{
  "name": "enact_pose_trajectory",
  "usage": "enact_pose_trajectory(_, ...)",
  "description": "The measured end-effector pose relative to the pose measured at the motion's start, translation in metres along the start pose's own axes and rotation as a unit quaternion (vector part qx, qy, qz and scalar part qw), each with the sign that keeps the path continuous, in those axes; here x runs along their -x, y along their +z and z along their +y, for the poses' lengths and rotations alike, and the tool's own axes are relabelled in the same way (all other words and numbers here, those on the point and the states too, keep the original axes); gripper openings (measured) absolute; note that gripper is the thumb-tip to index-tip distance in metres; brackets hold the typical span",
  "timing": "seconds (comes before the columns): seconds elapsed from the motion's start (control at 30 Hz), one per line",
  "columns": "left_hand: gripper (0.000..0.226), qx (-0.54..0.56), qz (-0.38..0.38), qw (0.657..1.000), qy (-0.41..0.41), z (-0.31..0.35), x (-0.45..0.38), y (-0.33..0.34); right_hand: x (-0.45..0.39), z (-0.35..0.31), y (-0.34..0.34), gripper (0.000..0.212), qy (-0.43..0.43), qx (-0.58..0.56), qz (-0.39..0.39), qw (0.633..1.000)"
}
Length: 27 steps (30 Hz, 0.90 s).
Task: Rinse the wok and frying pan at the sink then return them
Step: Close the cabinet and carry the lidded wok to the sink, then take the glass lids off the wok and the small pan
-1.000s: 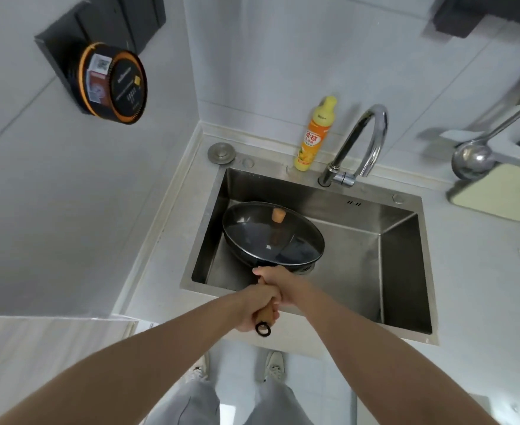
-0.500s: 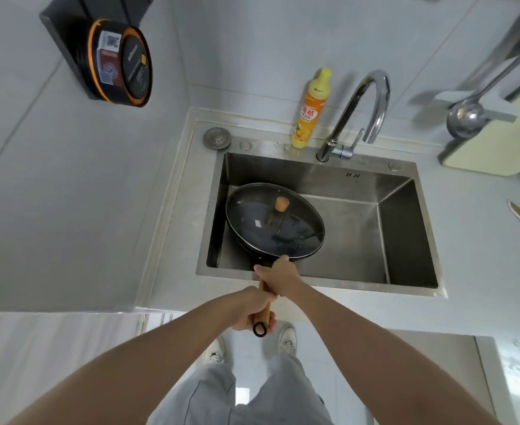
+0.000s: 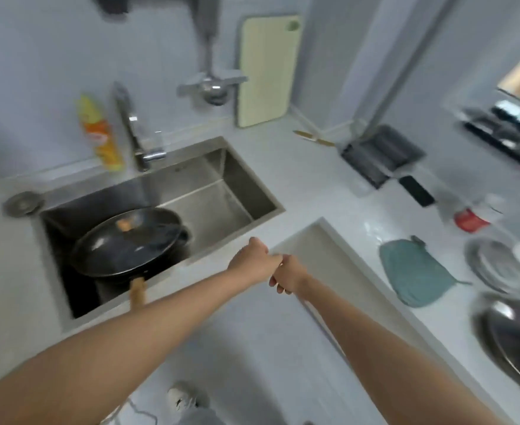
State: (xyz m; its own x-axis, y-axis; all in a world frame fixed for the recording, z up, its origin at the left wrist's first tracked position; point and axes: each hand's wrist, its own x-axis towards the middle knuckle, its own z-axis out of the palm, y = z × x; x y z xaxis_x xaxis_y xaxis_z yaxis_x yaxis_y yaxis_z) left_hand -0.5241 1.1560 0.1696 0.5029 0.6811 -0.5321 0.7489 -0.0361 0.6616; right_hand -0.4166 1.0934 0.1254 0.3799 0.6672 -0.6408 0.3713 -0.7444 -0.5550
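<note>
The black wok with its glass lid sits in the left part of the steel sink. Its wooden handle sticks out over the front rim, and no hand touches it. My left hand and my right hand hover side by side above the counter's front edge, right of the wok. Their fingers are loosely curled and hold nothing. A frying pan lies at the far right edge of the view, blurred.
Faucet and orange dish soap bottle stand behind the sink. A cutting board leans on the wall. On the right counter lie a teal cloth, a metal plate, a dark tray and a phone.
Both hands have let go of the wok handle and moved right, away from the sink. The wok stays in the sink. My view has swung right, showing the counter and frying pan.
</note>
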Motion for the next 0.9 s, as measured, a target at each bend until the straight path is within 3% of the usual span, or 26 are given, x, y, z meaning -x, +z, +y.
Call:
enact_pose_trajectory(0.17,0.057,-0.028,-0.084,0.995,0.056,0.091,0.015,0.152,0.061,0.15,-0.092,0.012,0.032,-0.077,0.083,0.993)
enact_pose_trajectory(0.27,0.031,-0.057,-0.112,0.989,0.081,0.138,0.026,0.243,0.094,0.242,-0.138,0.011,0.053,-0.096,0.122,0.986)
enact_pose_trajectory(0.4,0.018,-0.096,-0.157,0.974,0.129,0.208,0.047,0.375,0.143,0.378,-0.201,0.021,0.093,-0.151,0.182,0.967)
enact_pose_trajectory(0.5,0.023,-0.133,-0.162,0.963,0.172,0.246,0.058,0.447,0.177,0.465,-0.235,0.026,0.13,-0.182,0.256,0.94)
enact_pose_trajectory(0.63,0.048,-0.192,-0.205,0.928,0.245,0.287,0.06,0.526,0.21,0.572,-0.25,0.034,0.215,-0.138,0.351,0.901)
enact_pose_trajectory(0.73,0.057,-0.237,-0.193,0.898,0.317,0.304,0.051,0.573,0.214,0.626,-0.236,0.052,0.268,-0.172,0.301,0.899)
enact_pose_trajectory(0.9,0.069,-0.338,-0.156,0.812,0.449,0.337,0.018,0.63,0.199,0.657,-0.227,0.025,0.219,-0.361,0.219,0.88)
